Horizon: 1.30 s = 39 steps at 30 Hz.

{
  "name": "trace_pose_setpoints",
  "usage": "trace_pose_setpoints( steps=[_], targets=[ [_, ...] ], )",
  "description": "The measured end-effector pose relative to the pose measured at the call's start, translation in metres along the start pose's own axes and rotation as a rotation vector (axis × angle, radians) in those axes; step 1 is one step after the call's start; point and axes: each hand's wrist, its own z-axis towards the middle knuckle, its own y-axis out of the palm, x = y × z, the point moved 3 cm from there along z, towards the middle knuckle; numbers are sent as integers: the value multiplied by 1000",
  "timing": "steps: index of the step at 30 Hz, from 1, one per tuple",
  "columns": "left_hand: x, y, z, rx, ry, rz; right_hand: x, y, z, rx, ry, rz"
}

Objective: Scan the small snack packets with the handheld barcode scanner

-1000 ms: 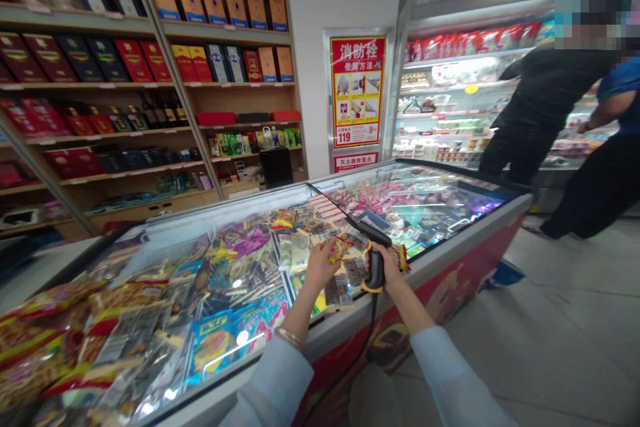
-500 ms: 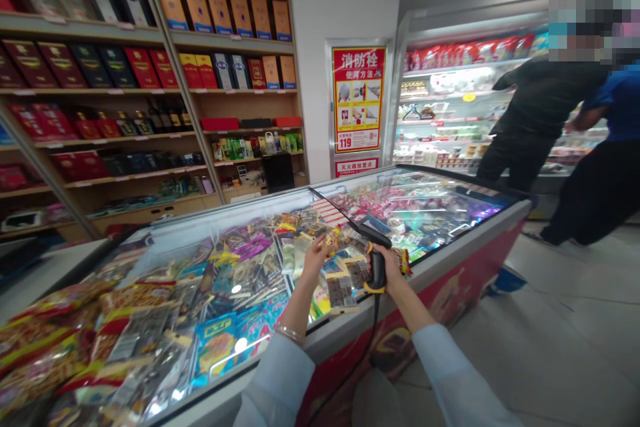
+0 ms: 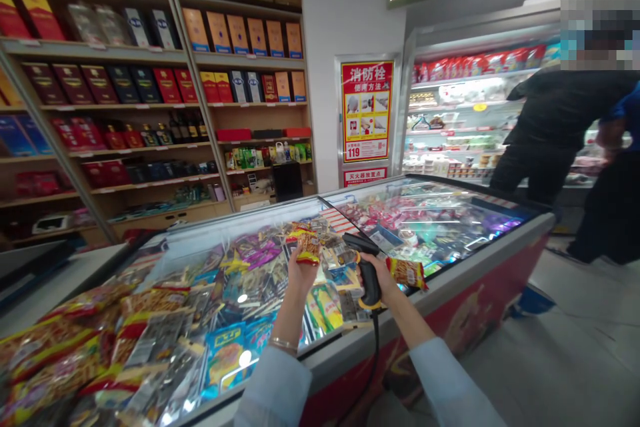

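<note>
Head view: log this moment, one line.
left hand holds red-and-yellow plastic snack packet | right hand holds black-and-yellow pistol-shaped scanner | packet and scanner apart | beneath: glass-topped chest freezer

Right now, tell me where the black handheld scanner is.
In the head view, just right of centre, the scanner is in the right grip, by the freezer's near rim, left of a snack packet.

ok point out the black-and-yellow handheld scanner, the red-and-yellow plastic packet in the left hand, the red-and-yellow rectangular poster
Black-and-yellow handheld scanner [image 3: 370,283]: head view, on its black grip
Red-and-yellow plastic packet [image 3: 308,248]: head view, middle of its front
Red-and-yellow rectangular poster [image 3: 366,112]: head view, its picture panel
</note>
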Motion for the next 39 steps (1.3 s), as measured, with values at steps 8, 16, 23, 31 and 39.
trace_pose_setpoints(
  steps=[8,16,23,31,39],
  targets=[
    [-4,7,-1,13,71,-16,5,6,-4,-10,-13,-104],
    [-3,6,0,-20,97,29,7,7,-2,-42,-18,-132],
    [-4,4,0,7,85,31,8,5,0,-53,-13,-113],
    [-5,4,1,-25,77,20,7,6,-2,-57,-28,-106],
    [-4,9,-3,-3,50,-23,3,5,-4,-5,1,-67]
  ],
)
